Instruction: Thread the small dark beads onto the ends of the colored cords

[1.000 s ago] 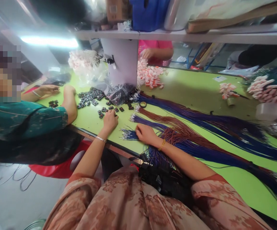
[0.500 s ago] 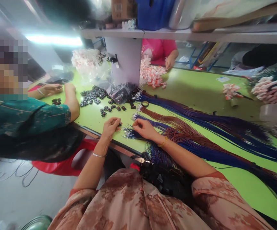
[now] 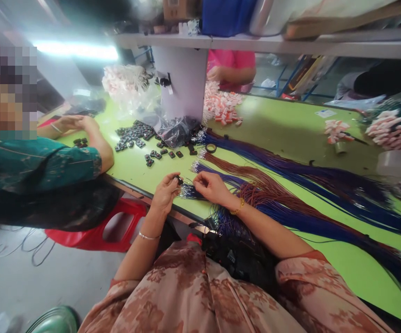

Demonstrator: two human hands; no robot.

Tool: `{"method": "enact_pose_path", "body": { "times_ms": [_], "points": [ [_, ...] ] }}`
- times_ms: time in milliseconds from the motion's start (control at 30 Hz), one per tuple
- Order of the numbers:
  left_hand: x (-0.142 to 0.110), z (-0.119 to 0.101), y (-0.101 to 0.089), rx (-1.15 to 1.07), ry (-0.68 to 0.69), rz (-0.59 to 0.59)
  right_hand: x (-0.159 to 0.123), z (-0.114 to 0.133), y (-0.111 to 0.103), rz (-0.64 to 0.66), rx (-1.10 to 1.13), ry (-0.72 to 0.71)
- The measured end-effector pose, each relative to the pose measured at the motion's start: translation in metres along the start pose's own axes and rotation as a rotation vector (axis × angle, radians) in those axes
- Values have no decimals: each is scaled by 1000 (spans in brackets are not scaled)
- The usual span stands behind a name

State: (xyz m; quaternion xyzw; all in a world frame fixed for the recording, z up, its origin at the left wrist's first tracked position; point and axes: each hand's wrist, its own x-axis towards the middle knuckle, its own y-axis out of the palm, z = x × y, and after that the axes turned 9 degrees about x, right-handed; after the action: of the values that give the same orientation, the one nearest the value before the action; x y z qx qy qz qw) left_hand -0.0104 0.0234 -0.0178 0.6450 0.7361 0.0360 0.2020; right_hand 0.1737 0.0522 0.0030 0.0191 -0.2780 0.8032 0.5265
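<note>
My left hand (image 3: 166, 193) is closed, with a small black connector housing (image 3: 178, 180) pinched between thumb and fingers. Close on its right, my right hand (image 3: 213, 188) pinches a thin wire, whose end points toward the housing. Whether the wire's tip touches the housing I cannot tell. Below and between the hands lie the metal-tipped ends of a dark blue wire bundle (image 3: 191, 191). Brown wires (image 3: 245, 169) and further blue wires (image 3: 277, 212) run off to the right across the green table (image 3: 134, 178).
Loose black housings (image 3: 136, 132) lie beyond my left hand, beside a plastic bag (image 3: 176, 132). A roll of black tape (image 3: 210, 148) rests near the wire ends. A co-worker in a teal sleeve (image 3: 65, 159) sits at left; another in pink (image 3: 233, 69) sits opposite, behind white-orange connectors (image 3: 224, 108).
My left hand has turned, so the black housing shows more, and shifted slightly right toward my right hand. My right hand has barely moved. The pink-clad co-worker's arm has lifted from the pile.
</note>
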Motion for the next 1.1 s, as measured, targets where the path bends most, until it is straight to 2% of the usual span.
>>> {"method": "enact_pose_path", "body": {
  "times_ms": [133,300,667,867,1100],
  "points": [
    [-2,10,9,-93,-102,124,-3,2,3,-8,4,28],
    [-2,19,12,-151,-97,174,-5,2,5,-6,-48,40],
    [-6,15,16,-70,-83,128,-7,-1,7,-5,-60,32],
    [-9,22,25,75,54,19,-7,-8,11,15,-30,84],
    [-6,27,25,78,31,6,-8,-8,8,90,-63,54]
  ]
}}
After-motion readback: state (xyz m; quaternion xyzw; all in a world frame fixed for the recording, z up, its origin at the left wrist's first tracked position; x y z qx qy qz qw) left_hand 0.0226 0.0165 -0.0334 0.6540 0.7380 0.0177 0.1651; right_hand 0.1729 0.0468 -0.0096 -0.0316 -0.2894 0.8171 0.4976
